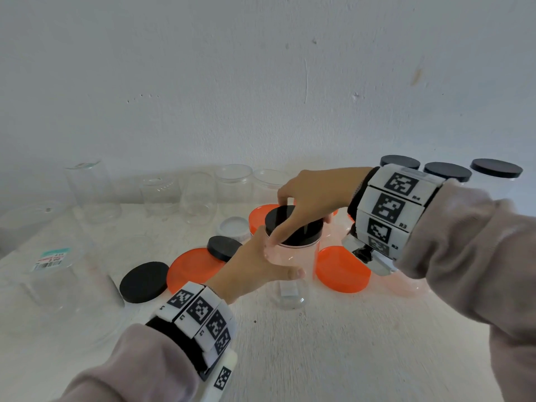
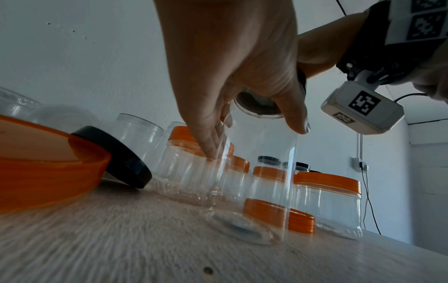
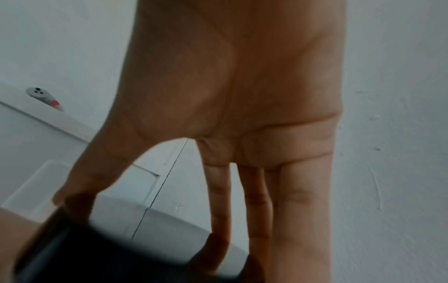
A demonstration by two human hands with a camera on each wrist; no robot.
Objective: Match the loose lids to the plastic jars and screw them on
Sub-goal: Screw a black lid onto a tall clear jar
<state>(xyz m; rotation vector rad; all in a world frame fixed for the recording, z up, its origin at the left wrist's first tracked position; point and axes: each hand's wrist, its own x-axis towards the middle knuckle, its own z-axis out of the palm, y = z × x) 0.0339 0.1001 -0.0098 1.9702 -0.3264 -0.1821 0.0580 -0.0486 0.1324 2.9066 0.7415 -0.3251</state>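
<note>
A tall clear plastic jar (image 1: 290,274) stands upright on the white table (image 1: 333,343) in the middle of the head view. My left hand (image 1: 261,265) wraps around its upper body, thumb across the front. A black lid (image 1: 293,224) sits on the jar's mouth, and my right hand (image 1: 307,198) grips its rim from above with thumb and fingers. In the left wrist view the jar (image 2: 261,172) rises from the table with the left hand (image 2: 242,76) around it. The right wrist view shows the right hand's fingers (image 3: 254,191) reaching down onto the dark lid (image 3: 109,254).
Loose black lids (image 1: 144,281) (image 1: 223,247), orange lids (image 1: 194,268) (image 1: 342,269) and a small white lid (image 1: 235,227) lie around the jar. Open clear jars (image 1: 198,198) line the back wall. Black-lidded jars (image 1: 446,172) stand back right; orange-lidded jars (image 2: 327,201) stand right.
</note>
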